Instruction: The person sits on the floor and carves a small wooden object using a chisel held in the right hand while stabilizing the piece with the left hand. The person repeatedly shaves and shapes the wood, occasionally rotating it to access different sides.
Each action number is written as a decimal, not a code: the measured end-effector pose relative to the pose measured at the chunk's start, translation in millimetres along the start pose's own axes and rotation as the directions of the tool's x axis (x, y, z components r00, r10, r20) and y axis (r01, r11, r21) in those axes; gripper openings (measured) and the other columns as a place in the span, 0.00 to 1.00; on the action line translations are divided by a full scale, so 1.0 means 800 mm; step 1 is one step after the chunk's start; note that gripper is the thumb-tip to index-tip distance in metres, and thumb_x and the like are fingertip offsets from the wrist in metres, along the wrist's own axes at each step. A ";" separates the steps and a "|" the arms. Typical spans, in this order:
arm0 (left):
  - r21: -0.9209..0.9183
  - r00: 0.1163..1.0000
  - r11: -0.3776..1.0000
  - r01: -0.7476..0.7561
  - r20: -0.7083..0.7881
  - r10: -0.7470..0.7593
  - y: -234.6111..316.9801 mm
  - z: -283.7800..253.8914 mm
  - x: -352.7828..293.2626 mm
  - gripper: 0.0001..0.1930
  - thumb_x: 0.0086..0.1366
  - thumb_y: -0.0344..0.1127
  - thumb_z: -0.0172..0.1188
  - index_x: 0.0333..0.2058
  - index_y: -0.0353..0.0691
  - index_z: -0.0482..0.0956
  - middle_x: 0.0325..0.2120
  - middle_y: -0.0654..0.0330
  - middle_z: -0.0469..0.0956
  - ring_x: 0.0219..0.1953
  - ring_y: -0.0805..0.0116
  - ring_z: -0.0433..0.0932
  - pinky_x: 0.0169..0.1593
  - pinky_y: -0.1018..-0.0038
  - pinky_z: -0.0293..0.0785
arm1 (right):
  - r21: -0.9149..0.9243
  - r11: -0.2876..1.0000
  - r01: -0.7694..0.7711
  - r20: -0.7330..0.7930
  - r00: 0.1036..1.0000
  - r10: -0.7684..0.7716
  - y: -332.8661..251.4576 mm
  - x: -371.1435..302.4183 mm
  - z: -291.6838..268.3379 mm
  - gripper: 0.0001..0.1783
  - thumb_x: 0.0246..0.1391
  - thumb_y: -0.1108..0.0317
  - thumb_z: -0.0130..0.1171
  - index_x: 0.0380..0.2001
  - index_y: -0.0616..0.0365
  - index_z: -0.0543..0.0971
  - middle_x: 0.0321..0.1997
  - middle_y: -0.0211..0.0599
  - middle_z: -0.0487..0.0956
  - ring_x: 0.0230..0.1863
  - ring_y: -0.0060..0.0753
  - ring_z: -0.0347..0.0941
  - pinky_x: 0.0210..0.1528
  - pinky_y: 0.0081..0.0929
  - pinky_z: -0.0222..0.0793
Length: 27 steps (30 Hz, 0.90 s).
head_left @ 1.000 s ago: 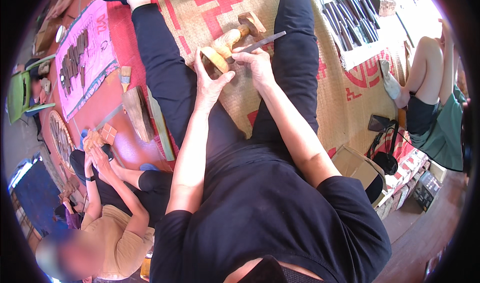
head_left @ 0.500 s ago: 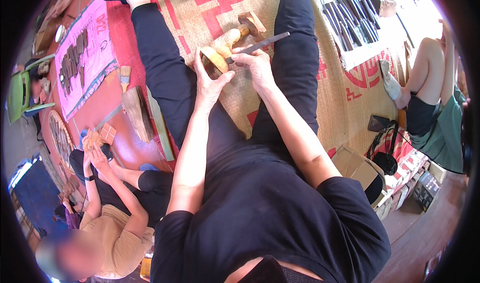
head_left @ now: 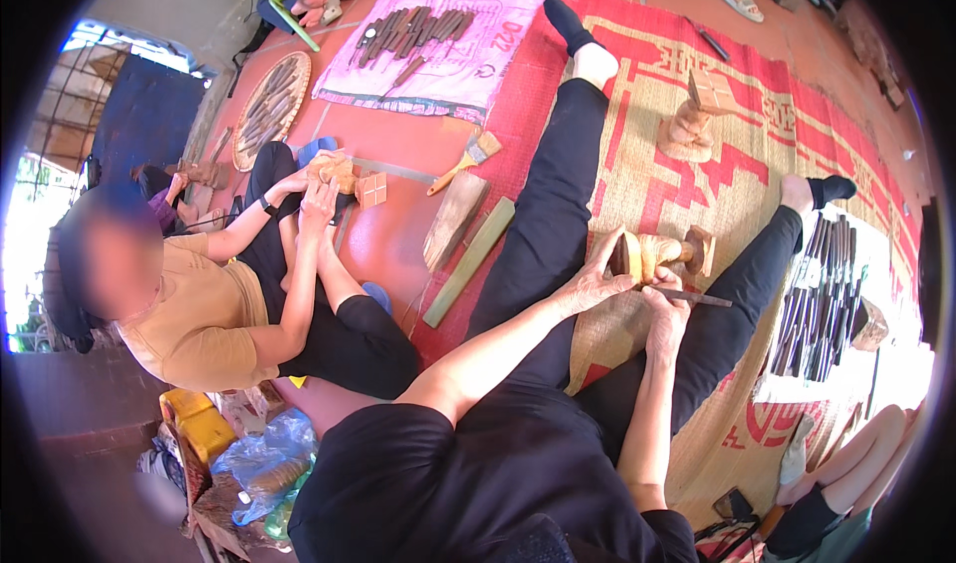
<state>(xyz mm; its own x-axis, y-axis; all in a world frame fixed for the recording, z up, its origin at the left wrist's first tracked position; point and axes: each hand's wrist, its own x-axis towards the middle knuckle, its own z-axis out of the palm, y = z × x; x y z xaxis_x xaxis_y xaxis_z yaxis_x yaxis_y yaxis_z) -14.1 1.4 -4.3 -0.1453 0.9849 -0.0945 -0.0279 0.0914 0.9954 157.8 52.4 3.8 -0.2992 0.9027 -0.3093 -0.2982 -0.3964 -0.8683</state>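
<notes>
Between my spread legs I hold a pale yellow-brown wood carving (head_left: 652,254), tilted on its side, with a rounded body and a flat block at its far end. My left hand (head_left: 594,286) is closed round its near, round base, thumb along the edge. In my right hand (head_left: 665,314) is a dark, flat metal carving chisel (head_left: 705,298), its shaft sticking out to the right over my thigh. The chisel's other end meets the wood by my fingertips, and the exact contact is hidden.
Another wood carving (head_left: 687,137) stands on the woven mat (head_left: 637,185) ahead. Dark tools lie in rows on a white cloth (head_left: 797,389) at right and a pink cloth (head_left: 344,80) at left. A brush (head_left: 466,162) and wood pieces (head_left: 456,220) lie beside a seated co-worker (head_left: 214,309) holding a carving.
My view has swung to the left, bringing more of the co-worker and the far carving into sight. Both hands keep their hold on the carving and the chisel.
</notes>
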 end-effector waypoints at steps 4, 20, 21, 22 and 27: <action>-0.066 1.000 0.998 0.007 0.020 -0.005 0.009 0.002 0.002 0.47 0.66 0.56 0.57 0.71 0.44 0.39 0.70 0.49 0.43 0.73 0.58 0.41 0.72 0.62 0.42 | 0.006 1.000 0.031 0.047 0.998 -0.031 -0.009 0.000 0.006 0.21 0.41 0.82 0.64 0.43 0.62 0.79 0.46 0.29 0.74 0.49 0.24 0.68 0.56 0.23 0.63; -0.071 0.999 0.996 0.046 0.001 -0.046 0.017 0.000 0.004 0.43 0.69 0.53 0.56 0.71 0.45 0.40 0.69 0.50 0.47 0.72 0.60 0.44 0.71 0.64 0.44 | 0.071 0.997 0.034 0.025 0.999 -0.036 0.002 0.005 0.004 0.19 0.44 0.83 0.63 0.43 0.63 0.79 0.42 0.27 0.75 0.44 0.21 0.69 0.51 0.20 0.66; -0.059 0.999 0.997 0.043 0.003 -0.043 0.017 -0.001 0.003 0.43 0.69 0.53 0.56 0.71 0.45 0.40 0.69 0.50 0.47 0.72 0.60 0.44 0.71 0.64 0.45 | 0.075 0.997 0.020 0.013 1.000 -0.021 0.007 0.009 0.002 0.18 0.44 0.83 0.63 0.42 0.63 0.79 0.41 0.27 0.75 0.43 0.21 0.70 0.50 0.19 0.66; -0.046 0.999 0.998 0.039 0.007 -0.038 0.017 -0.001 0.004 0.43 0.69 0.53 0.56 0.71 0.44 0.41 0.69 0.50 0.47 0.72 0.59 0.44 0.71 0.64 0.45 | 0.095 0.995 -0.014 -0.027 0.999 0.016 0.012 0.017 -0.006 0.15 0.45 0.82 0.62 0.40 0.64 0.80 0.39 0.28 0.76 0.40 0.21 0.70 0.48 0.19 0.65; -0.021 1.000 1.000 -0.003 0.013 0.003 0.009 0.001 0.003 0.42 0.69 0.50 0.56 0.71 0.44 0.42 0.69 0.50 0.47 0.72 0.59 0.45 0.71 0.63 0.46 | 0.078 0.997 -0.013 -0.053 0.998 0.017 0.004 0.013 -0.009 0.16 0.43 0.81 0.63 0.39 0.64 0.79 0.38 0.31 0.77 0.40 0.24 0.71 0.48 0.21 0.66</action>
<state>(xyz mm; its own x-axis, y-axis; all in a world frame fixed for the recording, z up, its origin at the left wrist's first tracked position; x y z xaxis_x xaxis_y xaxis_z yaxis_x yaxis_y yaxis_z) -13.7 4.4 2.9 -0.1327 0.9869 -0.0915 -0.0482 0.0858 0.9951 160.6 61.6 -5.0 -0.2560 0.9032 -0.3445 -0.3641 -0.4202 -0.8312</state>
